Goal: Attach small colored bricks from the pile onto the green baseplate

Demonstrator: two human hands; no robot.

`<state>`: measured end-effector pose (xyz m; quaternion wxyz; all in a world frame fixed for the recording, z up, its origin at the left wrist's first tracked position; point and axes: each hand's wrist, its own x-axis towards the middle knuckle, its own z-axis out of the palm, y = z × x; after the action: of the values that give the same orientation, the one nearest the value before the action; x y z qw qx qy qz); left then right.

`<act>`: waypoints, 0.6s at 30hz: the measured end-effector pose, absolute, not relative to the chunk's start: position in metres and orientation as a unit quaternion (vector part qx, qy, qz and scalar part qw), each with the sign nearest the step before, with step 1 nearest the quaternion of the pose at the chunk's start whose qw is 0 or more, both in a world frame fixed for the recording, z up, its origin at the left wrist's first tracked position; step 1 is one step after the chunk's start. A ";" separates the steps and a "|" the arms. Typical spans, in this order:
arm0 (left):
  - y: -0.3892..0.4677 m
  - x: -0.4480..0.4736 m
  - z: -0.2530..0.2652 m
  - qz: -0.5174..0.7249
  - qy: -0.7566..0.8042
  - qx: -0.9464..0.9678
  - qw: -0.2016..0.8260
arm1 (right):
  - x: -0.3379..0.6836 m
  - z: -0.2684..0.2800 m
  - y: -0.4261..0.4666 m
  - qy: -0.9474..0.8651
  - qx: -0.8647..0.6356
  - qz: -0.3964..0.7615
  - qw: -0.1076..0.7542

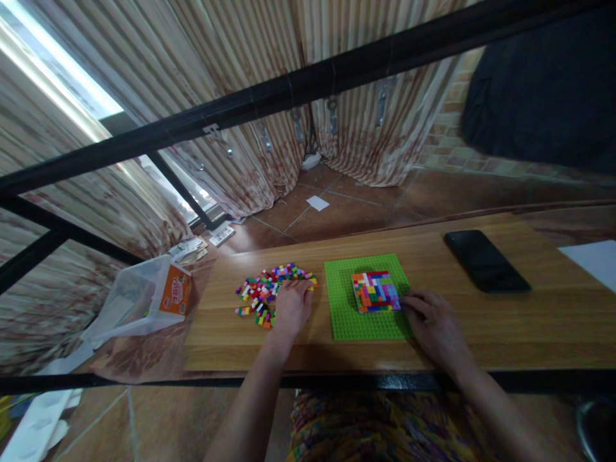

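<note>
My left hand (292,309) reaches into a loose pile of small coloured toy bricks (260,289) on the left part of the wooden table. Its fingers are bent and drawn together among the bricks; whatever is between the tips is too small to make out. A green studded baseplate (341,324) lies flat to the right of the pile. On it stands a roughly square build of many-coloured bricks (375,292). At the build's right edge, my right hand (436,326) has thumb and fingertips pinched together, close against the purple bricks. I cannot tell whether a loose brick is between them.
A black phone (486,260) lies on the wooden table (543,321), with white paper (594,260) farther right. Left of the table sits a clear plastic box (137,295) with an orange label. A dark metal bar (269,93) crosses in front of the curtains (250,38).
</note>
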<state>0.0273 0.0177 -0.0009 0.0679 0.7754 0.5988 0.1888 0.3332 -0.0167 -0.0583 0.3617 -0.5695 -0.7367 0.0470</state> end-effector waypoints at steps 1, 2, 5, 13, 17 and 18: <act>0.017 0.027 0.000 0.187 0.597 0.777 0.066 | 0.333 -0.059 -0.017 -0.737 -0.570 0.045 0.361; 0.017 0.027 0.000 0.187 0.595 0.778 0.066 | 0.333 -0.059 -0.017 -0.735 -0.571 0.043 0.362; 0.015 0.028 0.003 0.213 0.593 0.773 0.070 | 0.332 -0.058 -0.017 -0.731 -0.575 0.050 0.364; -0.001 0.073 0.009 0.333 0.538 0.741 0.226 | 0.328 -0.051 -0.018 -0.723 -0.582 0.060 0.367; -0.005 0.099 0.004 0.367 0.537 0.710 0.271 | 0.328 -0.052 -0.017 -0.723 -0.582 0.058 0.366; -0.005 0.102 0.003 0.371 0.546 0.701 0.268 | 0.328 -0.052 -0.017 -0.723 -0.582 0.059 0.366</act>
<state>0.1022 -0.0052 0.0027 0.2680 0.7013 0.5463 0.3714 0.3281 -0.0172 -0.0518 0.3662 -0.5822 -0.7235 0.0594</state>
